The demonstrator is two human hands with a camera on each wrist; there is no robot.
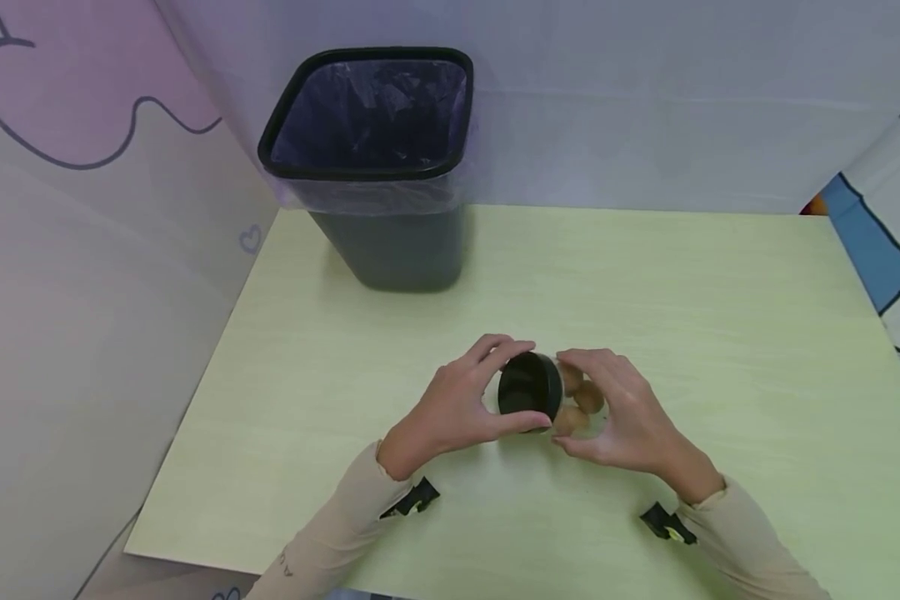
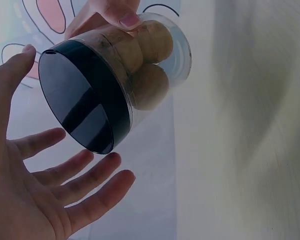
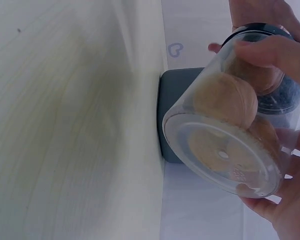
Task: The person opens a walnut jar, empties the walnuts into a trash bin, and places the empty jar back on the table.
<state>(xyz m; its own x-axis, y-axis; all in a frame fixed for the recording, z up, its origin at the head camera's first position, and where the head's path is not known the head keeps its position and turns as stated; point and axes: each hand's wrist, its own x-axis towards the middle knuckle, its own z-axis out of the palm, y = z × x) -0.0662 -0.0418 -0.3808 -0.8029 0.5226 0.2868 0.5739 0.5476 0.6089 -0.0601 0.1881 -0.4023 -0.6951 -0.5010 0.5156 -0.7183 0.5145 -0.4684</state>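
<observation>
A clear plastic jar (image 3: pixel 222 160) with several brown, rounded objects (image 2: pixel 151 87) inside lies tipped on its side over the table, its base to the right. My right hand (image 1: pixel 637 421) grips the jar's clear body, thumb on one side and fingers round the other. The black lid (image 1: pixel 527 390) faces left, on the jar's mouth. Around that lid my left hand (image 1: pixel 457 400) spreads its thumb and fingers. In the left wrist view, gaps show between the left fingers (image 2: pixel 97 200) and the lid's rim.
A dark grey bin (image 1: pixel 401 246) with a clear liner stands at the back left of the pale wooden table (image 1: pixel 667 275). Printed cloth (image 1: pixel 630 108) hangs behind the table and along its sides. Each sleeve carries a small black device near the wrist.
</observation>
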